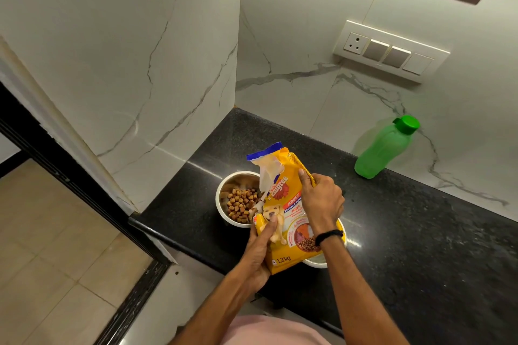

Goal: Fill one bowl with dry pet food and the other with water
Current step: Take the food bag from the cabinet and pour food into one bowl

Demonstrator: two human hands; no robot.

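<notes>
The bag of dry pet food (291, 221) was held just above the near edge of the tabletop (406, 232), tilted with its torn-open mouth over the far-left bowl (224, 199), and that bowl already held a heap of brown kibble (241, 204) covering much of its bottom. The left hand (259, 252) was clamped around the lower part of the bag, thumb pressed on the printed front, while the right hand (322, 202) gripped its upper edge near the opening, a black band at the wrist. The second bowl (316, 262) sat closer to the person, mostly hidden behind the bag and the right forearm, so its contents could not be told. A green bottle (384, 148) with its cap on stood upright well apart to the right, near the marble wall (308, 36). Judging from this, the pouring step looked close to done, and doing it well meant easing the bag upright slowly so the last pieces dropped inside the rim rather than onto the tabletop. The loose torn flap hung over the bowl and could have steered kibble sideways, so keeping the mouth low and centred seemed wise. The bag would then need setting down somewhere clear of the 2 bowls, leaving both hands free for the bottle and its cap.
</notes>
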